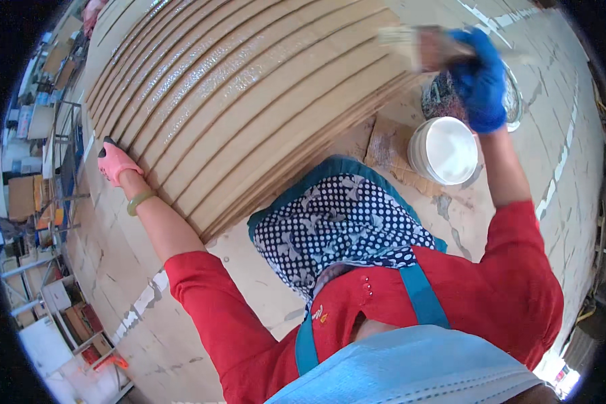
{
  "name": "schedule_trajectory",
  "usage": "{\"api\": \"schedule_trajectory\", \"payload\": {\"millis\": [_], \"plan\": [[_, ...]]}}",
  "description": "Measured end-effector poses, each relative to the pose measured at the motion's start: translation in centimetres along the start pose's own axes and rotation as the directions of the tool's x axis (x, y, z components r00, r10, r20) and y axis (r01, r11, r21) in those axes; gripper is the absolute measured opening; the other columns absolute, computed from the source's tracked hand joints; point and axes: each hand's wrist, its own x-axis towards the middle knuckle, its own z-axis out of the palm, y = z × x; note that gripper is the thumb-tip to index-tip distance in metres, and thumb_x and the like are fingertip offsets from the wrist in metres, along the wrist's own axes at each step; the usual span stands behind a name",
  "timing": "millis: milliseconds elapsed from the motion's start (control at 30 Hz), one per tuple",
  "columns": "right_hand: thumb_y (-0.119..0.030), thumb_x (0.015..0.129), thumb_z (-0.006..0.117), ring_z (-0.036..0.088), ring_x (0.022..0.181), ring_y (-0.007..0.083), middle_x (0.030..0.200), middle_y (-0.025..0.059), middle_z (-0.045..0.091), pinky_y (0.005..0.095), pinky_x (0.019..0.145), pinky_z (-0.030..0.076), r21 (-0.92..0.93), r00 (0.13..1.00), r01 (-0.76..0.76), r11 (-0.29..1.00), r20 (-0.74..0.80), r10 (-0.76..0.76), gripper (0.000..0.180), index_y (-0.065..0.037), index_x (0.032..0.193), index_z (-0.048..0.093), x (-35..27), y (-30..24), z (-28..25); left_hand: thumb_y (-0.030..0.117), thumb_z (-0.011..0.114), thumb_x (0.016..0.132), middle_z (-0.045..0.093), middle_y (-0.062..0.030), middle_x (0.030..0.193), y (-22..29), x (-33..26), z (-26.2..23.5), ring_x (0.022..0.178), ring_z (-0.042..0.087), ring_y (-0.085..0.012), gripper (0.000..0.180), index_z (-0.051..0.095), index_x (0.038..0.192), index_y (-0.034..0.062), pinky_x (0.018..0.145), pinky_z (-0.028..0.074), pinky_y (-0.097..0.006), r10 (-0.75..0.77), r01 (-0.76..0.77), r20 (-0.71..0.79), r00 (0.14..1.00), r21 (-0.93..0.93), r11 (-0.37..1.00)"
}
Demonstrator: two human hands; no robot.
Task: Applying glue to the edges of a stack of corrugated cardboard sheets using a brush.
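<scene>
A wide flat paintbrush [438, 48] with a pale head is in my right hand [479, 81], which wears a blue glove with its fingers closed round the handle. Motion smears the brush; it is above the near right corner of a grooved tan board [269, 87]. Wet, shiny streaks cover the board's far and left strips, while the nearer strips look dull. My left hand [118, 163], in a pink glove with dark fingertips, grips the board's left edge. Its fingers are only partly visible. More boards lie stacked beneath the top one.
A white bucket [451, 151] stands right of the stack, by a stained cardboard piece [388, 145]. Behind it, partly hidden by my right hand, is a round container [441, 97] with dark stains. Shelving with boxes [27, 195] lines the left. The pale floor [135, 262] has worn white lines.
</scene>
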Motion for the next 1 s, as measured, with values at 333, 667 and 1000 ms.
{"api": "schedule_trajectory", "payload": {"millis": [333,667,1000], "plan": [[-0.026,0.081,0.065,0.056,0.052,0.0149,0.072,0.0055,0.061,0.0263,0.045,0.045,0.467,0.304,-0.607,0.643,-0.611,0.731,0.023,-0.005,0.092,0.064,-23.7,15.0,-14.4,0.055,0.046,0.080,0.061,-0.0166,0.111,-0.5,1.7,0.8,0.096,0.062,-0.0317,0.060,0.062,0.110,0.0053,0.082,0.049,-0.040,-0.103,0.073,0.099,0.990,0.270,0.960],[-0.033,0.080,0.066,0.058,0.059,0.0131,0.071,0.0051,0.062,0.0279,0.057,0.051,0.058,0.401,-0.847,0.528,-0.582,0.707,0.035,0.000,0.090,0.065,-27.3,19.4,-10.4,0.050,0.054,0.079,0.062,-0.0246,0.102,-3.0,6.2,2.0,0.093,0.062,-0.0330,0.067,0.060,0.103,-0.0118,0.079,0.051,-0.039,0.142,-0.141,0.017,0.990,0.259,0.956],[-0.030,0.079,0.069,0.056,0.060,0.0125,0.077,0.0051,0.062,0.0277,0.053,0.049,-0.034,0.381,-0.897,0.441,-0.566,0.731,0.026,-0.004,0.086,0.065,-29.3,22.6,-10.7,0.057,0.058,0.074,0.062,-0.0235,0.104,-2.5,5.9,2.6,0.093,0.062,-0.0318,0.075,0.060,0.102,-0.0128,0.081,0.049,-0.037,0.003,-0.011,0.051,0.999,0.161,0.987]]}}
